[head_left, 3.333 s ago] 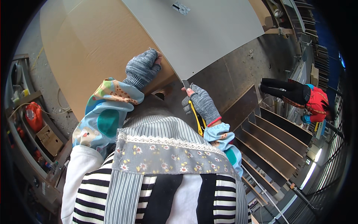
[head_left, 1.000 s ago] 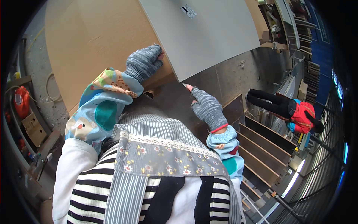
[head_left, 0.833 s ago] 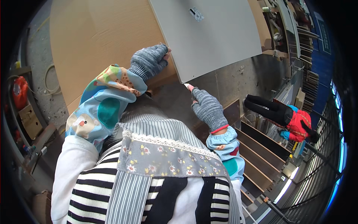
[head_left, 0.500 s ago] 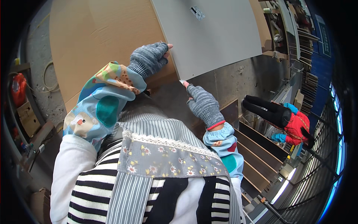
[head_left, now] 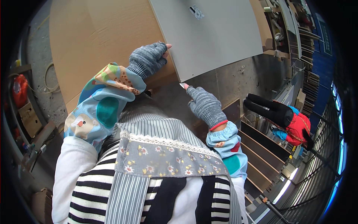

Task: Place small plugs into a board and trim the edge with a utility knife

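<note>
A large light-grey panel (head_left: 212, 41) lies on brown cardboard (head_left: 100, 41), its nearest corner pointing toward me. My left hand (head_left: 149, 59), in a grey knitted fingerless glove, has its fingers closed at the panel's left edge, with the fingertips lapping over that edge. Just below the near corner is my right hand (head_left: 203, 103), gloved the same way. It pinches a small pale pointed blade (head_left: 182, 85), whose tip sits a little apart from the corner. The rest of the blade is hidden in the hand. A small label (head_left: 196, 12) is on the panel's far part.
To the right, a person in a red top (head_left: 298, 125) stands beside stacked dark boards (head_left: 257, 153). Shelves with thin panels (head_left: 309, 82) line the far right. A red bag (head_left: 19, 89) and a pale hose (head_left: 50, 78) are at the left.
My right hand and the blade have moved slightly down, away from the panel's corner. My left hand stays at the panel's edge. The person at right has shifted slightly.
</note>
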### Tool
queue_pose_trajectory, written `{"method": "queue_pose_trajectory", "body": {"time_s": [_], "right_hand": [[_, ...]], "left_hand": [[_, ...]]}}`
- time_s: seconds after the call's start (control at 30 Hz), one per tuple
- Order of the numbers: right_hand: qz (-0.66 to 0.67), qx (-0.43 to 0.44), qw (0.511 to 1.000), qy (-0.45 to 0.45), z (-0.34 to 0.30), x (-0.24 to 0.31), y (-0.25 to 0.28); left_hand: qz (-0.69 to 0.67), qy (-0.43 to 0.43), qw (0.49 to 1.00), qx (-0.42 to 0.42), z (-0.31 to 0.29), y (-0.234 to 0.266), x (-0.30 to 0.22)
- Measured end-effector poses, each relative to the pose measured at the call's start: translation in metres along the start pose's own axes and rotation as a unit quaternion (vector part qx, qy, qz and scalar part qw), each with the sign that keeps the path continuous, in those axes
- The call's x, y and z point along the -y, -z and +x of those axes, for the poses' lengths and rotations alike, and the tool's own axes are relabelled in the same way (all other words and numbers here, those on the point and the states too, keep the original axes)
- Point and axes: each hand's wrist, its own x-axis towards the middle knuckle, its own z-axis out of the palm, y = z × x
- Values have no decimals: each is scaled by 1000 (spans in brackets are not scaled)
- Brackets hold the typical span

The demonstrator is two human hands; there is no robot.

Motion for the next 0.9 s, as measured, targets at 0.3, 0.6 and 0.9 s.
{"method": "queue_pose_trajectory", "body": {"time_s": [0.3, 0.6, 0.9], "right_hand": [[53, -77, 995, 42, 6, -5, -3], [-41, 17, 999, 15, 5, 6, 14], [37, -61, 995, 65, 3, -8, -4]], "left_hand": [[20, 5, 1000, 5, 0, 4, -4], [-17, 5, 1000, 15, -1, 3, -1], [0, -3, 1000, 13, 0, 3, -2]]}}
